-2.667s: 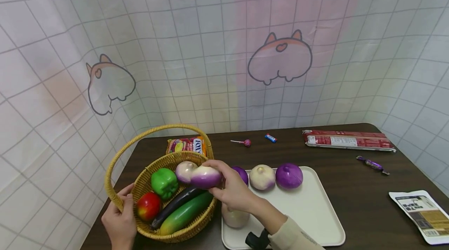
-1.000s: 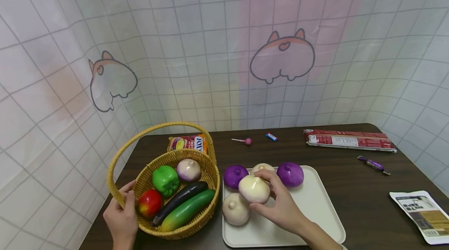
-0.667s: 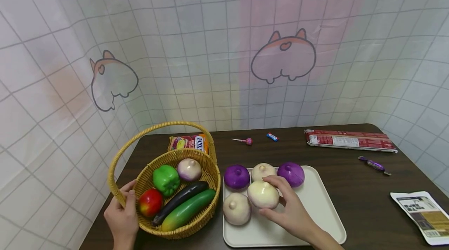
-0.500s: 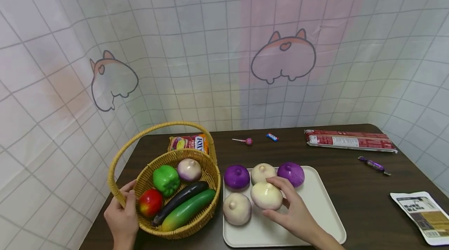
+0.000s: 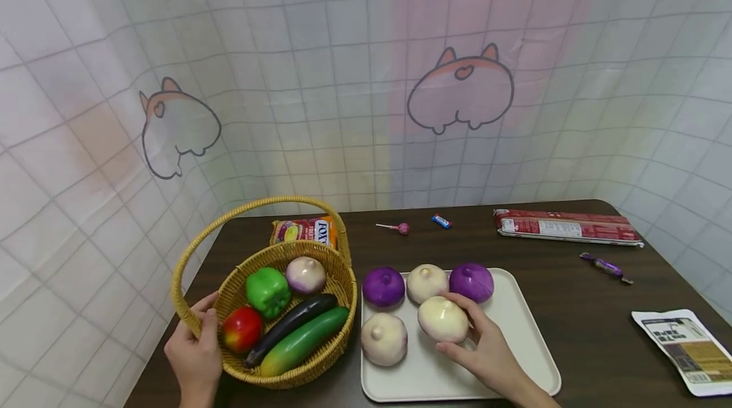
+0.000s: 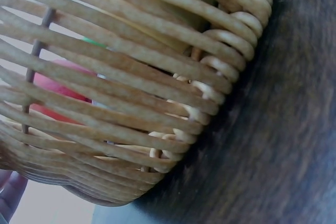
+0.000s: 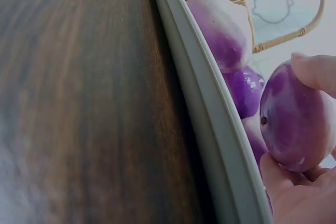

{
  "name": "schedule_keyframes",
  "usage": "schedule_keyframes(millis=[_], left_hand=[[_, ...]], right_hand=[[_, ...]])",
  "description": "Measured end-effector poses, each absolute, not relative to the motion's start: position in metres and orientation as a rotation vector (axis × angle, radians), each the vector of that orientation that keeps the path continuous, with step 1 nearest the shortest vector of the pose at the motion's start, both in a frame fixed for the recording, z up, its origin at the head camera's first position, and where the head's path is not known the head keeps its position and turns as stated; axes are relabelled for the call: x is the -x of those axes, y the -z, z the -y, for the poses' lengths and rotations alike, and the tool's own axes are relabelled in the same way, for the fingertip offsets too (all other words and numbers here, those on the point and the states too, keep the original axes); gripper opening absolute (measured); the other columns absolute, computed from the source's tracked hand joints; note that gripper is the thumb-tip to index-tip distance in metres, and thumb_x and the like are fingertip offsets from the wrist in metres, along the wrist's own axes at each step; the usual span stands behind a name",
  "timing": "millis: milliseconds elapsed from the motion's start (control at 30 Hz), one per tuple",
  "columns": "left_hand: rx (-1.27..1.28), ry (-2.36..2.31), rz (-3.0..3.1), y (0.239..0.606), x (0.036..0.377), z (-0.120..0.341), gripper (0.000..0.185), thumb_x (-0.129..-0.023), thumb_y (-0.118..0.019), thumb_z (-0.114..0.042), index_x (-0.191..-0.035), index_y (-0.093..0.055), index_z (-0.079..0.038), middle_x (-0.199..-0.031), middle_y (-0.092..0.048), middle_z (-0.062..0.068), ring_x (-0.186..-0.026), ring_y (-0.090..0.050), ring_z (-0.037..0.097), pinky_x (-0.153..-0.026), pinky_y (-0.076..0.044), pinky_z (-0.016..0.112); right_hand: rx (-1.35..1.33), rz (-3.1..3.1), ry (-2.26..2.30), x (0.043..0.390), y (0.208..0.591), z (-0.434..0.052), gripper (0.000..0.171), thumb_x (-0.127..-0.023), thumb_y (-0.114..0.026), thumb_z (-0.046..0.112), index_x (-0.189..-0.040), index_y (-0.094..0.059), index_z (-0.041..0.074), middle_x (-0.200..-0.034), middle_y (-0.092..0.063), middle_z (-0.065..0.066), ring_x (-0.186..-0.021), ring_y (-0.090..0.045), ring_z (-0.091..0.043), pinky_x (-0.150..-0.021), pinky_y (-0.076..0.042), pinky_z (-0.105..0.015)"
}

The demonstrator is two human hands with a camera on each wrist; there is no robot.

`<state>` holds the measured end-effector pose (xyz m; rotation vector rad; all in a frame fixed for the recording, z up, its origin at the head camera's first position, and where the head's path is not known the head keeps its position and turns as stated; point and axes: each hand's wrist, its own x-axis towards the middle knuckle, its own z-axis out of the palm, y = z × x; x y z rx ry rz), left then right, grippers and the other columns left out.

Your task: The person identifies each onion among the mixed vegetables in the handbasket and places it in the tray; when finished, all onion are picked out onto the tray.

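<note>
- Wicker fills the left wrist view: only the basket (image 6: 131,93) wall, with red and green bits behind the weave and a fingertip at the bottom corner; contents unreadable there.
- Right wrist view is tilted and cuts the tray (image 7: 210,108) rim and the held onion (image 7: 296,116); its underside looks purple, top is pale in head view.
- Right hand (image 5: 486,354) reaches in from bottom edge, forearm cut off, fingers curled round the onion (image 5: 443,319), thumb under.
- Onion sits on the tray (image 5: 515,344), mid-row, just beside another pale onion (image 5: 384,339); roundish, no clear long axis; its tip can't be made out.
- Left hand (image 5: 194,357) grips the basket (image 5: 286,306) rim at its near-left side, thumb up over the rim.
</note>
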<state>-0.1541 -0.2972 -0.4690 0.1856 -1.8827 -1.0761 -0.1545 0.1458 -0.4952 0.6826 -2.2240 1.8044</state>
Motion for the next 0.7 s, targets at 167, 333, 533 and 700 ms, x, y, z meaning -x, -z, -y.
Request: schedule_keyframes(millis=[167, 333, 533, 700], left_hand=[[-0.201, 1.064, 1.882, 0.468, 0.155, 0.299, 0.014, -0.091, -0.061, -0.002, -0.092, -0.076, 0.0, -0.082, -0.071, 0.016, -0.061, -0.054, -0.001, -0.055, -0.036, 0.015], [-0.205, 1.047, 1.891, 0.47, 0.156, 0.3, 0.015, -0.092, -0.061, -0.002, -0.088, -0.074, 0.002, -0.081, -0.071, 0.015, -0.059, -0.052, 0.0, -0.053, -0.034, 0.016], [-0.229, 1.036, 1.897, 0.474, 0.154, 0.3, 0.014, -0.091, -0.062, -0.002, -0.094, -0.076, -0.001, -0.073, -0.068, 0.014, -0.059, -0.051, 0.0, -0.054, -0.035, 0.015], [-0.231, 1.037, 1.901, 0.474, 0.156, 0.3, 0.015, -0.092, -0.062, -0.004, -0.082, -0.073, 0.002, -0.086, -0.073, 0.012, -0.061, -0.052, 0.0, -0.058, -0.036, 0.014]], right_hand=[[-0.663, 2.264, -1.732, 0.156, 0.496, -0.146, 0.071, -0.074, -0.084, 0.006, -0.137, -0.049, 0.009, -0.137, -0.054, -0.015, -0.118, -0.051, -0.004, -0.09, -0.047, -0.023], [-0.646, 2.321, -1.603, 0.157, 0.499, -0.147, 0.075, -0.069, -0.089, 0.013, -0.134, -0.052, 0.014, -0.135, -0.056, -0.005, -0.118, -0.051, -0.005, -0.087, -0.048, -0.025], [-0.682, 2.328, -1.518, 0.157, 0.504, -0.147, 0.076, -0.066, -0.091, 0.014, -0.132, -0.053, 0.01, -0.132, -0.055, -0.004, -0.116, -0.051, -0.005, -0.086, -0.046, -0.02], [-0.738, 2.33, -1.471, 0.16, 0.507, -0.15, 0.076, -0.066, -0.091, 0.013, -0.132, -0.054, 0.008, -0.13, -0.055, -0.005, -0.116, -0.052, -0.007, -0.092, -0.042, -0.013]])
